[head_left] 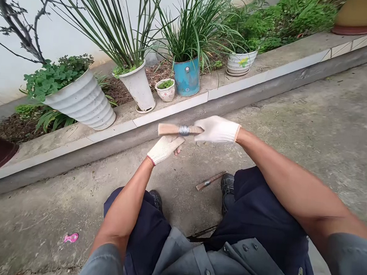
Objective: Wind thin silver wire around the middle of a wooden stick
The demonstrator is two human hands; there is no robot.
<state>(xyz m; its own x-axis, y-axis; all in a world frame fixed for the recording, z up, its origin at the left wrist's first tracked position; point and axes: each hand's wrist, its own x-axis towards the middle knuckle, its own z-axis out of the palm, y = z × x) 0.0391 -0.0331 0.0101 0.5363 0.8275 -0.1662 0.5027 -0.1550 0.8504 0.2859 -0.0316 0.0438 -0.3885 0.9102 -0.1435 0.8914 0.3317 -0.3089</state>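
Before the concrete curb [173, 111], over open rough ground, the right hand [217, 129] in knit glove grips a flat wire-wrapped wooden stick [179, 130]; the left hand [165, 148] lies unclenched beneath it.

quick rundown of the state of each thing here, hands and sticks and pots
right hand: gloved, gripping wire-wrapped stick, held level
left hand: gloved, open under the stick
second stick: lying on the concrete by the shoe
blue pot: upright, planted
ribbed white pot: tilted, planted
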